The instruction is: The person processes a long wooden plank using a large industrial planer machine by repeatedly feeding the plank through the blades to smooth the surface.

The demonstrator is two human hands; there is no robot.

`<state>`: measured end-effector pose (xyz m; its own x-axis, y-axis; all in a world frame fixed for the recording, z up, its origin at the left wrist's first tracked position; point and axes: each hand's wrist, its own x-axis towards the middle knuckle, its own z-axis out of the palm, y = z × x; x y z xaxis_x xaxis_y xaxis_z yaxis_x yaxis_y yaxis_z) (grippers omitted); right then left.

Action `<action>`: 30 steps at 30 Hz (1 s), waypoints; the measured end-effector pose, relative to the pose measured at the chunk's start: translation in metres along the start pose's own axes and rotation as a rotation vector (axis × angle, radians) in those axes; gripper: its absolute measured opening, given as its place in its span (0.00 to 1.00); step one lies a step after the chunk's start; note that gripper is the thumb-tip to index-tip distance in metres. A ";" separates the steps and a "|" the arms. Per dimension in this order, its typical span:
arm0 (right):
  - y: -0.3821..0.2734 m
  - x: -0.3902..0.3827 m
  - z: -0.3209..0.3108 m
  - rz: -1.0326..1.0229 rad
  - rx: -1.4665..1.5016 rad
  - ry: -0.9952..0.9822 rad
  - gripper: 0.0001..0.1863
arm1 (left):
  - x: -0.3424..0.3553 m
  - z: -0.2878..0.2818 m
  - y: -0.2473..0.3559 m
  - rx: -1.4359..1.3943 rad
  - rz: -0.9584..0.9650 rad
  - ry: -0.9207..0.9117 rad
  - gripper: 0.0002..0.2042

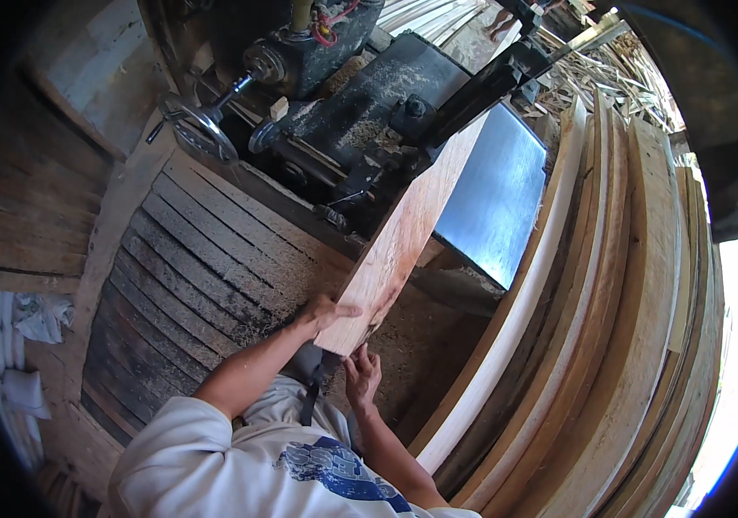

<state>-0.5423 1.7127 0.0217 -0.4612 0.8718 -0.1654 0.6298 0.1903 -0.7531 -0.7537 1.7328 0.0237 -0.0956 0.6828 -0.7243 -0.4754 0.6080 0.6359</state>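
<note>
A long, pale brown wooden board (403, 242) slants from my body up to a dark woodworking machine (360, 104). Its far stretch lies alongside the machine's black housing and over a shiny metal table (498, 198). At the near end, my left hand (327, 315) grips the board's left edge, fingers lying over its top face. My right hand (363, 375) is closed at the near right corner, its curled fingertips against the board's end and underside. Part of that grip is hidden.
A handwheel (200, 125) sticks out at the machine's left. Tall curved planks (593, 285) stand stacked close along my right. Sawdust covers the slatted wooden floor (187, 259). Scrap strips (619, 73) are heaped behind the machine, and white sacks (19, 380) lie far left.
</note>
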 end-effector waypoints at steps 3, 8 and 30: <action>0.000 0.064 0.000 -0.094 0.106 0.190 0.27 | 0.038 0.009 0.055 -0.114 -0.001 -0.048 0.27; 0.003 0.166 -0.006 -0.063 0.132 0.210 0.26 | 0.104 -0.005 0.066 -0.268 0.322 0.190 0.24; 0.129 0.062 0.014 0.753 0.878 -0.254 0.39 | 0.023 -0.055 -0.031 0.552 0.164 0.323 0.24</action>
<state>-0.4983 1.7853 -0.0948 -0.3311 0.4978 -0.8016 0.1966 -0.7945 -0.5745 -0.7895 1.7078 -0.0273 -0.4273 0.6808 -0.5949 0.0776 0.6832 0.7261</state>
